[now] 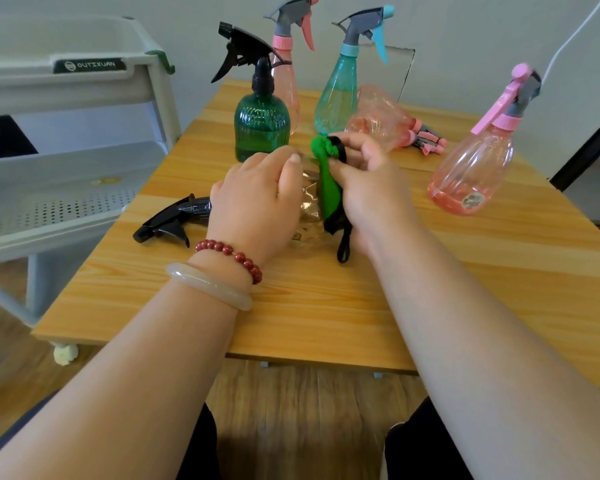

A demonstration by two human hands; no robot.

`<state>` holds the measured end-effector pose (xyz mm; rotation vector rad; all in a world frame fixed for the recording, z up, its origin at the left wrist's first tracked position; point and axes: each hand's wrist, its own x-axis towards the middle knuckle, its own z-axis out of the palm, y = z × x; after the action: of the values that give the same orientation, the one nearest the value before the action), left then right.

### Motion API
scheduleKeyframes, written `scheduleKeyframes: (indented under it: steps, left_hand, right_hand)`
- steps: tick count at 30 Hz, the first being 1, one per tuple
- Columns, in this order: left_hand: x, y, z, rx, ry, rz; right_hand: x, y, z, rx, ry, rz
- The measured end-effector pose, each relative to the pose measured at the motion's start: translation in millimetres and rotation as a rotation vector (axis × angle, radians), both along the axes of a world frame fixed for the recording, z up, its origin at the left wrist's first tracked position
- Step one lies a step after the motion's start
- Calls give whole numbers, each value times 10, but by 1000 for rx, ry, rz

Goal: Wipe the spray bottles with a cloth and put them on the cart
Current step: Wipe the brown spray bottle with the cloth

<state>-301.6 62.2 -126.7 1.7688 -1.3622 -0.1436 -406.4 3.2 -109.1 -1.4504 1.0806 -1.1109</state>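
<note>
1. The cart (66, 133) stands left of the left grip (253, 199), close beside the bench (326, 306). I judge this keeps the transfer of a wiped bottle short. I see no bottle on its visible shelves.
2. Beyond both grips, the dark green bottle (262, 126), tall pink bottle (288, 81) and teal bottle (336, 95) stand upright, awaiting wiping. A fallen pink bottle (378, 116) lies just beyond the right grip (371, 188). Another pink bottle (471, 171) stands to its right.
3. The clear bottle (309, 202) lies on its side between the grips, its black trigger head (174, 220) pointing left. The left grip is clenched over its body, probably to stop it rolling.
4. The right grip grasps the green cloth (328, 181) and presses it against the bottle's right flank. Wiping is in hand.
</note>
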Motion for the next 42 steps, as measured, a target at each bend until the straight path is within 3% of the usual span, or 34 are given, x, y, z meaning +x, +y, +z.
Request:
scheduleKeyframes:
  steps: [8,14,19,26,33,39,42]
  left_hand:
    - [4,-2,-4,-16,0,-12]
    - [-3,1,6,7,24,-3]
    - [0,-5,-16,8,9,5]
    - [-7,1,-6,23,19,11]
    - [-12,0,-12,9,1,6]
    - [-5,5,-23,27,15,33]
    - [-2,-13,-17,21,5,21]
  right_hand:
    - [-267,509,-134,-105,45,137]
    - [4,168,16,45,9,-5]
    - [-162,472,-67,-73,140,7]
    - [-48,326,23,84,101,-52]
    - [-150,502,-58,-17,89,-47]
    - [-265,378,-111,56,396,22]
    - [-227,338,-42,19,255,6]
